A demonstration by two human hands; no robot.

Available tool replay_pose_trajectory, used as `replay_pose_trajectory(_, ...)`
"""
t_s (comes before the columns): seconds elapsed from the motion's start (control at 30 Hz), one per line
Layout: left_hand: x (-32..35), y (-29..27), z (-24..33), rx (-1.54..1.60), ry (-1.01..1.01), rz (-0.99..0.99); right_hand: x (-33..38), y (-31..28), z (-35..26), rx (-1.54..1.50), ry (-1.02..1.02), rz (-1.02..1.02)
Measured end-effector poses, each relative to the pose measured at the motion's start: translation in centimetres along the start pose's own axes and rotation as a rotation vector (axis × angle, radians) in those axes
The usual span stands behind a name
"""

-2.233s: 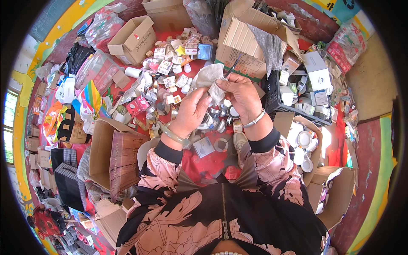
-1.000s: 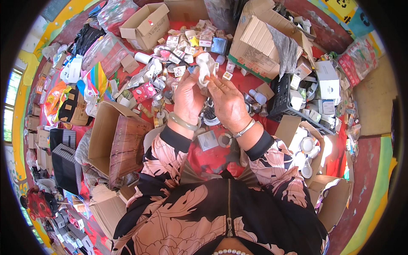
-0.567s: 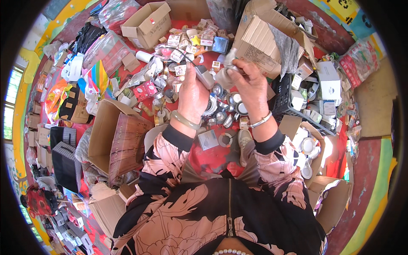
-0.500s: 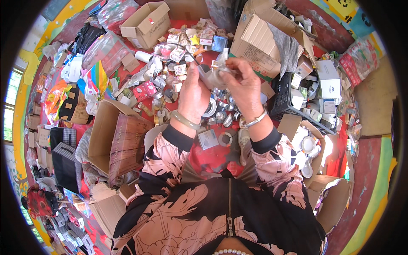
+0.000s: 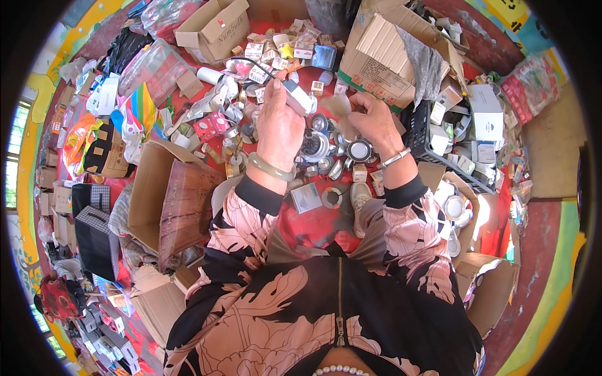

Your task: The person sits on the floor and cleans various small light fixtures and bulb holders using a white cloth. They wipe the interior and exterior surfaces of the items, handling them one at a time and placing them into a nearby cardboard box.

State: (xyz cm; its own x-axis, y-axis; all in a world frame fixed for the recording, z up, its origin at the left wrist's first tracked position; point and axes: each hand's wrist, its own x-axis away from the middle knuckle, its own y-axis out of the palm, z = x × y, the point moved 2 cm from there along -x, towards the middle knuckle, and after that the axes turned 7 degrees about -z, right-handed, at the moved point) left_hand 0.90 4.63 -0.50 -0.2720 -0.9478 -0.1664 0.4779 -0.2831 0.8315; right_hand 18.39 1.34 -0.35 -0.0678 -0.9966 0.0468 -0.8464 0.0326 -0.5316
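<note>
In my left hand [image 5: 281, 128] is a small box-shaped device [image 5: 297, 98], white on its face and dark along one side, with a black cable [image 5: 254, 64] curving away to the upper left. The thumb lies along its edge. My right hand [image 5: 378, 123] is closed, its fingers pinching a crumpled translucent plastic wrapper [image 5: 343, 113] that hangs to the left. Below and between the hands are round lamp-like fittings, one a ribbed grey-white piece [image 5: 315, 145], another a white-faced disc [image 5: 359, 151]. A white box [image 5: 306, 197] lies on the red floor nearer me.
Small boxes and fittings pile up ahead, beside an open carton [image 5: 213, 34]. A large torn carton [image 5: 379, 66] and a black crate [image 5: 423, 135] of boxed goods stand right. An open carton [image 5: 150, 200] is on the left; another carton [image 5: 467, 207] holds white round parts.
The device has come out of the plastic wrapper. My right hand has moved right and lower with the wrapper, while the device stays in my left hand.
</note>
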Motion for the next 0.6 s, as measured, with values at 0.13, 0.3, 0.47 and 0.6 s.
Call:
replay_pose_trajectory(0.13, -0.3, -0.3, 0.4, 0.008, 0.015, 0.054, 0.3, 2.7, 0.0, 0.247, -0.016, -0.045)
replay_pose_trajectory(0.3, -0.4, -0.5, 1.0, 0.088, 0.022, 0.054, 1.8, 6.2, -1.5, 0.340, -0.018, -0.162)
replay_pose_trajectory(0.47, -0.5, -0.5, 1.0, 0.159, -0.036, 0.177, 1.2, 7.7, -0.4, 0.345, -0.132, -0.190)
replay_pose_trajectory(0.6, -0.9, -0.7, 1.3, 0.122, -0.073, 0.152, 1.3, 6.0, -0.3, 0.283, -0.214, -0.208)
